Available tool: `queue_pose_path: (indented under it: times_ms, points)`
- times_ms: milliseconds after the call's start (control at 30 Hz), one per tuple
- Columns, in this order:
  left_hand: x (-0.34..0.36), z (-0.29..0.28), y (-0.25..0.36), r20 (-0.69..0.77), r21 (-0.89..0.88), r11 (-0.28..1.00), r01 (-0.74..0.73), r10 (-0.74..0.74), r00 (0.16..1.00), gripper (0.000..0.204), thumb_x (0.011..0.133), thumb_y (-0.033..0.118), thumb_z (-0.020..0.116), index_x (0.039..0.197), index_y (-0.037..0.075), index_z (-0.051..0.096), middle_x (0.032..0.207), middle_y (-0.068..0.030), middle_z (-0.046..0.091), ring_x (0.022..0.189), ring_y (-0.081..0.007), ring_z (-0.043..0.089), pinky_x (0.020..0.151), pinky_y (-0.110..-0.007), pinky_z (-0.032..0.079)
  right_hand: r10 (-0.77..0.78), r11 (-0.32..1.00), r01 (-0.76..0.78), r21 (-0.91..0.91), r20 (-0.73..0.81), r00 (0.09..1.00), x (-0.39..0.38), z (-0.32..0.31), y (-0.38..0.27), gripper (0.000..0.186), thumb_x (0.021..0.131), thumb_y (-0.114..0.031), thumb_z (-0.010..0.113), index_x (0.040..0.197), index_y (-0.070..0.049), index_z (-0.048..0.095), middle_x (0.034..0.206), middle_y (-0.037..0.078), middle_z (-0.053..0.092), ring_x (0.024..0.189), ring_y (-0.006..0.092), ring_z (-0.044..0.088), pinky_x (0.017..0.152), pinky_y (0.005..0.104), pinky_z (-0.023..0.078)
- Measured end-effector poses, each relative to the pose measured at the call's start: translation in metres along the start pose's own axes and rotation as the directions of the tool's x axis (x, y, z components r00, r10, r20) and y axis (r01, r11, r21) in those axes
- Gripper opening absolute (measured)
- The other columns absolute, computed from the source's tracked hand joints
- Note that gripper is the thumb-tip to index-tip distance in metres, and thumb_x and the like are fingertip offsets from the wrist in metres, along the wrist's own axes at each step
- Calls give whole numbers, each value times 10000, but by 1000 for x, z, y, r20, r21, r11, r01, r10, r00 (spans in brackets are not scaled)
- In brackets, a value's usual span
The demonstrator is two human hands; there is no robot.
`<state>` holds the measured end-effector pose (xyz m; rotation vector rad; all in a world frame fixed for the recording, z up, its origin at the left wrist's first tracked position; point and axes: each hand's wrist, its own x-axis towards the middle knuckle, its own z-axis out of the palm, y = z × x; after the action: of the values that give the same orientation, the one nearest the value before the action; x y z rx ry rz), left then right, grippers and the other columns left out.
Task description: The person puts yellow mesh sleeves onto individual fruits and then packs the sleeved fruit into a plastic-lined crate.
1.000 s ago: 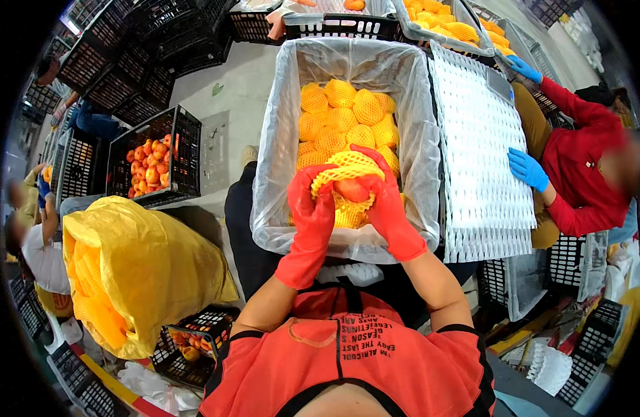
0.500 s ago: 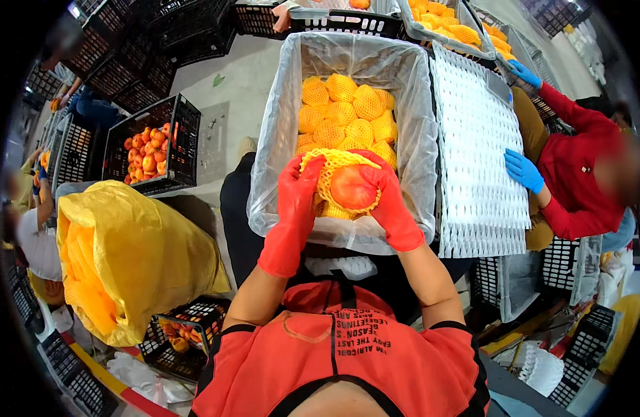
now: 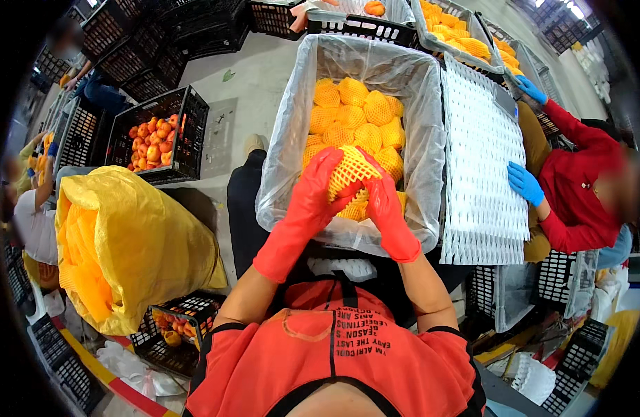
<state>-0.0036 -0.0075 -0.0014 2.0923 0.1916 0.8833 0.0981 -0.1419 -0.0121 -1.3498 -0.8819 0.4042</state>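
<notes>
Between my two hands is a round peach-like fruit in a yellow foam net point(image 3: 350, 169), and the mesh covers its visible side. My left hand point(image 3: 313, 191), in a red rubber glove, grips it from the left. On the other side my right hand point(image 3: 384, 203), gloved the same, closes on the net's near right edge. Both hands are over the near part of a crate lined with clear plastic point(image 3: 282, 163). In that crate lie several netted fruits point(image 3: 353, 115) packed side by side.
White foam sheets point(image 3: 481, 167) lie to the right, with a co-worker's blue-gloved hand point(image 3: 525, 182) on them. At left stand a black crate of bare red-orange fruit point(image 3: 153, 144) and a yellow sack of foam nets point(image 3: 143, 243). More lined crates point(image 3: 362, 26) line the far side.
The net, which left the red fruit's near side bare, now covers the side I see. My hands have turned the fruit and drawn closer around it. The whole view has shifted slightly.
</notes>
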Motion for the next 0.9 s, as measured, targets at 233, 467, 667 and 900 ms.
queue_pose_path:
  times_ms: [233,467,667,900]
  points:
    - [-2,-23,-8,237,-518,678,522,-473,849,632,845,450,724,1241,-21,583,1153,-127,656,1068,-214,623,954,-342,471,207,978,-208,8,-102,973,16,3,-32,404,887,17,562,1290,-8,572,1239,74,618,1034,135,597,888,282,470]
    - [-15,-5,-25,313,-913,31,406,-583,750,490,984,470,492,1261,69,546,1225,-80,601,1139,-206,576,1012,-361,439,297,946,-321,-56,-252,921,10,11,-30,289,845,-9,628,1132,-35,620,1047,22,646,698,66,531,645,243,453]
    - [-12,-8,-21,261,-912,210,354,-370,892,331,924,252,618,1185,60,548,1176,-55,604,1066,-189,591,956,-343,472,114,940,-196,-278,-286,951,3,5,-17,129,834,-37,692,958,-29,658,778,-10,609,651,70,514,599,245,431]
    - [-11,-11,-3,6,-277,957,84,-86,996,677,679,29,847,1274,55,526,1336,-165,551,1227,-283,553,1029,-394,446,295,955,-288,73,-349,889,1,24,-50,161,815,-16,694,975,-21,675,769,13,606,625,99,519,580,269,437]
